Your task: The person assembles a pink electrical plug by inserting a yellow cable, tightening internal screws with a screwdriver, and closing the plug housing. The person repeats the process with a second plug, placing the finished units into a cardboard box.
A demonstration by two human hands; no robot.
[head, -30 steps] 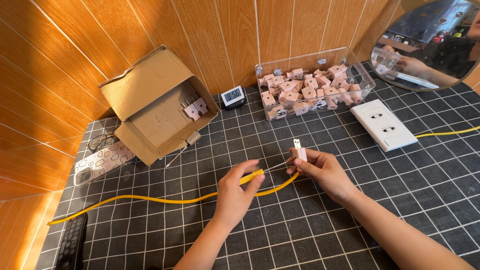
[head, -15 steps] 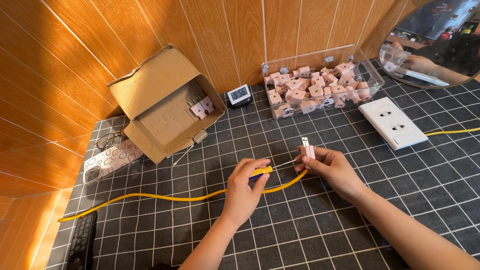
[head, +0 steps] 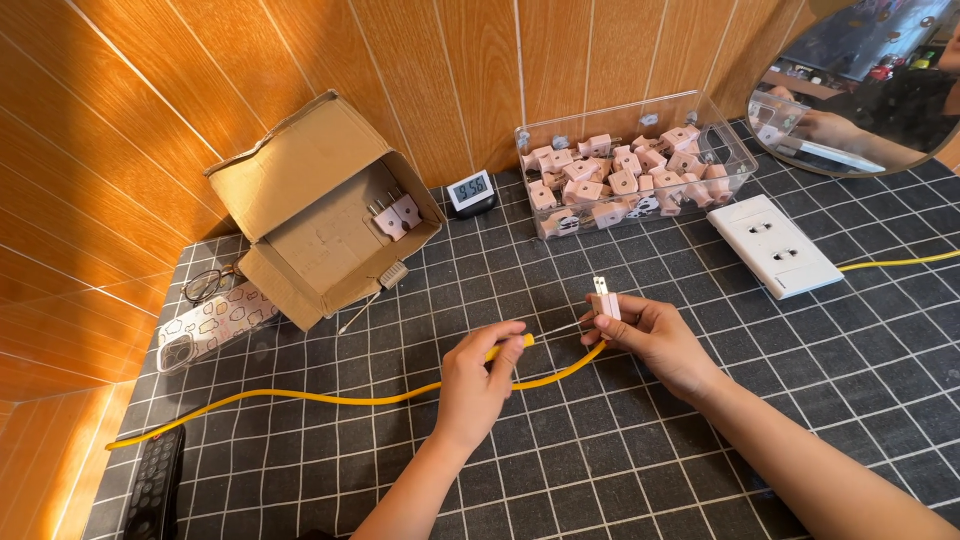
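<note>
Two hands are working low over the black gridded desk (head: 700, 480) as I am watching: my left hand (head: 478, 385) is pinching the cut end of the yellow cable (head: 330, 399) with its fingers pressed together. My right hand (head: 655, 335) is holding a small pale plug (head: 605, 300) upright, prongs up, fingers closed around its base, just beside the cable end. Behind them are sitting an open cardboard box (head: 320, 205) and a clear bin of pink plugs (head: 630, 165).

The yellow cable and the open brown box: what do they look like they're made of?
Yellow cable: probably rubber or plastic sheath, smooth, bending in loose curves. Brown box: looks like matte corrugated cardboard, with creased flaps and worn edges.
</note>
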